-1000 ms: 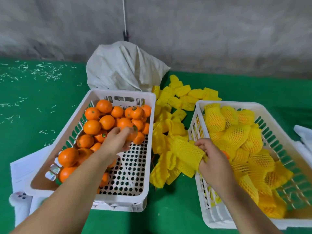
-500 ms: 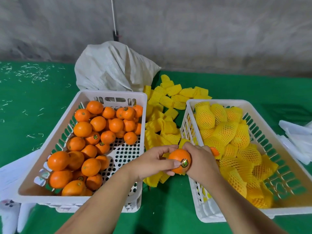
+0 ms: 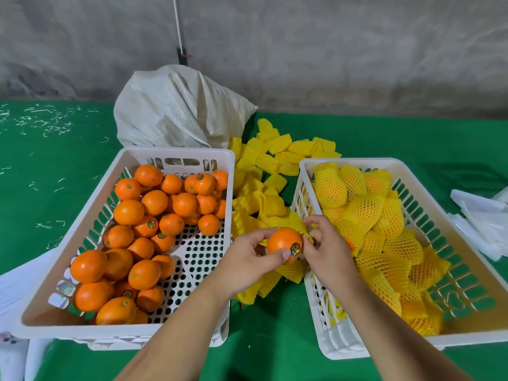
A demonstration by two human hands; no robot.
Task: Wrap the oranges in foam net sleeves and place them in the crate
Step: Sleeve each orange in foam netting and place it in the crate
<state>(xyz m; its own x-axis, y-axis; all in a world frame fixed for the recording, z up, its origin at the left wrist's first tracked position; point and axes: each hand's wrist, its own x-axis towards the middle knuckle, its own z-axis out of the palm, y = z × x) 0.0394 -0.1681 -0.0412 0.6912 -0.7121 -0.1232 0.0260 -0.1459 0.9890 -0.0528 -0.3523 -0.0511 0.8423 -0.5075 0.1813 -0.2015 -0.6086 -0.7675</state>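
My left hand (image 3: 248, 264) grips an orange (image 3: 283, 242) with a round sticker, between the two crates. Against its right side my right hand (image 3: 325, 250) pinches a yellow foam net sleeve (image 3: 298, 225); the sleeve sits behind and beside the orange. The left white crate (image 3: 176, 154) holds several bare oranges (image 3: 154, 213). The right white crate (image 3: 349, 162) holds several oranges wrapped in yellow sleeves (image 3: 365, 210). A pile of loose yellow sleeves (image 3: 264, 171) lies on the green surface between the crates.
A white woven sack (image 3: 178, 108) stands behind the left crate against a grey wall. White foam sheets (image 3: 481, 215) lie at the right edge, and white sheets (image 3: 13, 284) lie under the left crate. A green cloth (image 3: 55, 160) covers the surface.
My left hand took an orange from the left crate and carried it to the middle. My right hand brought a sleeve to it and now works it at the orange's right side.
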